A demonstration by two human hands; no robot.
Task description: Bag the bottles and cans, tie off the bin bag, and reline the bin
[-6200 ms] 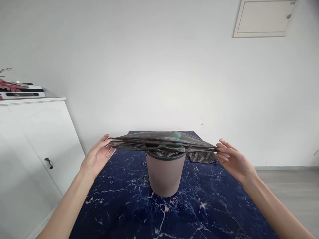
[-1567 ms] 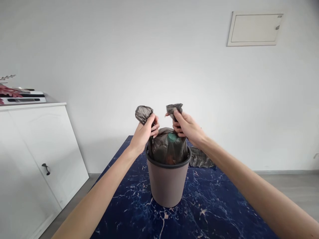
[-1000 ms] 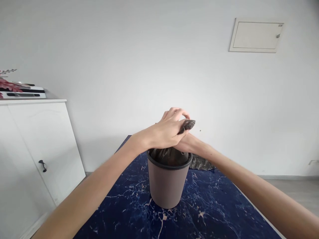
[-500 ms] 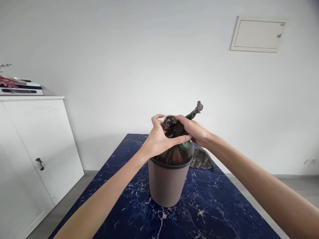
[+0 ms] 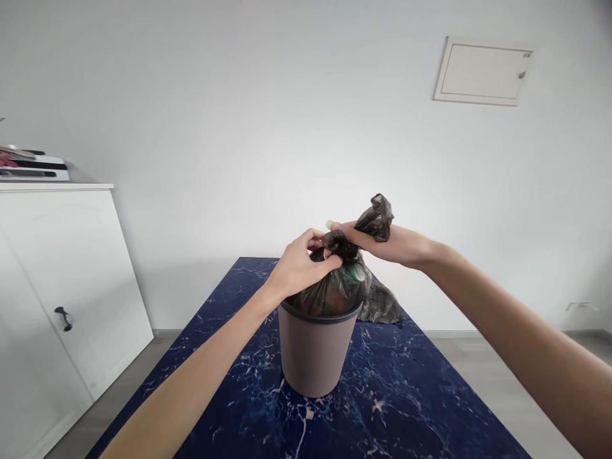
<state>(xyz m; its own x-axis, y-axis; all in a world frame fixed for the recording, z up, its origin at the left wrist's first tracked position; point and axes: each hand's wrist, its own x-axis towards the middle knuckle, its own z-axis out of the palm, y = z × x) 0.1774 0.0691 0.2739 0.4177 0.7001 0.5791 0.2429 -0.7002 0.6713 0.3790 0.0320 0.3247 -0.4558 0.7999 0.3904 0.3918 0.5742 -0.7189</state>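
Observation:
A filled, see-through black garbage bag (image 5: pixel 329 290) bulges above the black rim of a brownish-grey trash can (image 5: pixel 315 357). Something green and something reddish show through the plastic. My left hand (image 5: pixel 306 261) pinches the bag's gathered neck from the left, thumb in front. On the far right side, my right hand (image 5: pixel 377 242) grips the twisted neck, its fingers partly hidden behind the plastic. The loose end of the bag sticks up to the right over this hand, and a loop of twisted plastic lies between both hands.
The can stands on a table with a dark blue marbled top (image 5: pixel 382 376). Another piece of black plastic (image 5: pixel 381 304) lies behind the can at right. A white cabinet (image 5: pixel 57 287) stands at left; a panel (image 5: pixel 482 70) is on the wall.
My left hand has narrowed from a wide span around the neck to a pinch. My right hand has shifted right, and the bag's loose end has spread and folded over it.

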